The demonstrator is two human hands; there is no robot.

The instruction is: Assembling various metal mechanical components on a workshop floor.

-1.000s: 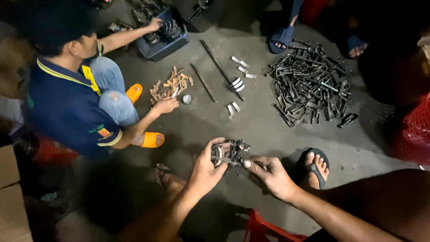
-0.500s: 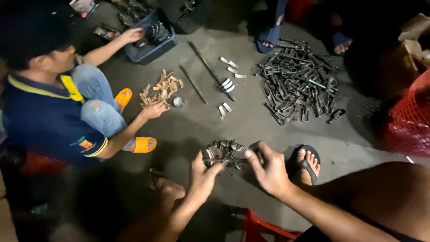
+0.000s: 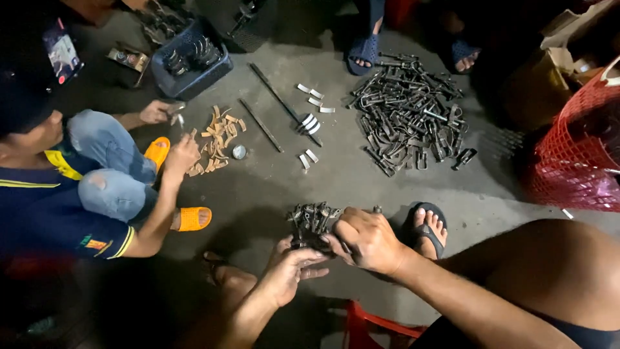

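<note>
Both of the person's hands meet low over the concrete floor (image 3: pixel 361 187) on a small cluster of dark metal clips (image 3: pixel 312 220), which sits between their feet, just left of the foot in the black sandal (image 3: pixel 427 227). The left hand (image 3: pixel 292 270) cups the cluster from below, fingers curled up under it; the right hand (image 3: pixel 367 240) comes over from the side with its fingers closed on the cluster's near edge, so both grips are pressed onto the same bunch of parts, though exactly which piece each fingertip pinches is too tangled to tell. The step in hand looks like gathering and squaring up a handful of these clips; what this calls for, as a judgement, is a firm, even squeeze so that loose pieces do not slip out of the bunch. Well apart, farther up the floor, lies a large heap of the same dark metal parts (image 3: pixel 410 116), with a few short bright metal pieces (image 3: pixel 309 123) and two long dark rods (image 3: pixel 279 103) beside it. To the left a seated co-worker in a dark blue shirt (image 3: pixel 51 207) handles small tan pieces (image 3: pixel 216 139) near a blue crate (image 3: pixel 190 64); a red mesh basket (image 3: pixel 575 148) stands at right.
</note>
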